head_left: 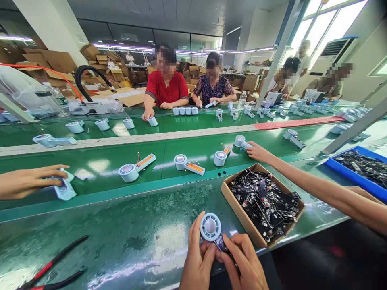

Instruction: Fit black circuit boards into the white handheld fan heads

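Pliers (51, 268) lie off to my left. My left hand (198, 257) pinches the round fan unit (211, 227) at the table edge while my right hand (244, 262) presses a dark circuit board (222, 243) into its handle. Seating it squarely comes next, I judge; the box of boards (263, 201) sits right.

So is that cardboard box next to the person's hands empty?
No, the cardboard box is filled with a heap of small black circuit boards.

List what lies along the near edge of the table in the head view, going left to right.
Red-handled pliers → left hand → small round fan unit held by both hands → right hand → cardboard box of black circuit boards → blue tray.
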The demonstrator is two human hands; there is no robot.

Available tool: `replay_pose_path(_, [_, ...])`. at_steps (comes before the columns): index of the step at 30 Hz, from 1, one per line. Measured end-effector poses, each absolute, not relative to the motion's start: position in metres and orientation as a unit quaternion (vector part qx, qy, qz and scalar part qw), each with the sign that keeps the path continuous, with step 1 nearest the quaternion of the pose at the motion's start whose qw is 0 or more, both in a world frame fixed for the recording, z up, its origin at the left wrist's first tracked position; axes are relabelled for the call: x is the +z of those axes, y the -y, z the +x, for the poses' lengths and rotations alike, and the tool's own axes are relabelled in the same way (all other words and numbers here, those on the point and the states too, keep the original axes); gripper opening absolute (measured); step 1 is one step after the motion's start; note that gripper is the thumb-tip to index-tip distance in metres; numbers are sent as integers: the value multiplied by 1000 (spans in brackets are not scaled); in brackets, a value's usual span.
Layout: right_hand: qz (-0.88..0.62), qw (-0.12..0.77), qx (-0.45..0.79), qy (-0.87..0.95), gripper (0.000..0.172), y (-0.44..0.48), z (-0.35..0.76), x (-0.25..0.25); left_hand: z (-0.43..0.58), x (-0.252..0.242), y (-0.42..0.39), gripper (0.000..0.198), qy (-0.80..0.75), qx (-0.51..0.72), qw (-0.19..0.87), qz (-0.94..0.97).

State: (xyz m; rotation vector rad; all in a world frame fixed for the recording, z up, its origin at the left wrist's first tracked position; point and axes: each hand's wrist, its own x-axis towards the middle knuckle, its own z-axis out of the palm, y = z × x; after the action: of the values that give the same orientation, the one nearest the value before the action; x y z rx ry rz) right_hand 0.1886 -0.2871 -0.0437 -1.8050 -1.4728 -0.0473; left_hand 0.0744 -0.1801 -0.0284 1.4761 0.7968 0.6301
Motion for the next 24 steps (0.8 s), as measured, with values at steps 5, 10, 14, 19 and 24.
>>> replay_pose_path(5, [-708, 389, -43, 588, 45, 286, 189, -46, 70, -36, 176, 72, -331, 267, 655, 624])
replay_pose_path(10, [-703, 403, -54, 583, 31, 283, 192, -38, 72, -38, 177, 69, -356, 278, 633, 629])
replay_pose_path(14, [-698, 415, -45, 582, 29, 279, 190, -33, 74, -33, 181, 70, -378, 280, 653, 593])
replay_pose_path(19, [-686, 434, -76, 579, 25, 279, 192, -30, 75, -21, 185, 66, -375, 300, 693, 537])
replay_pose_path(24, [-686, 423, -25, 592, 31, 288, 200, -35, 75, -8, 183, 71, -358, 282, 732, 506])
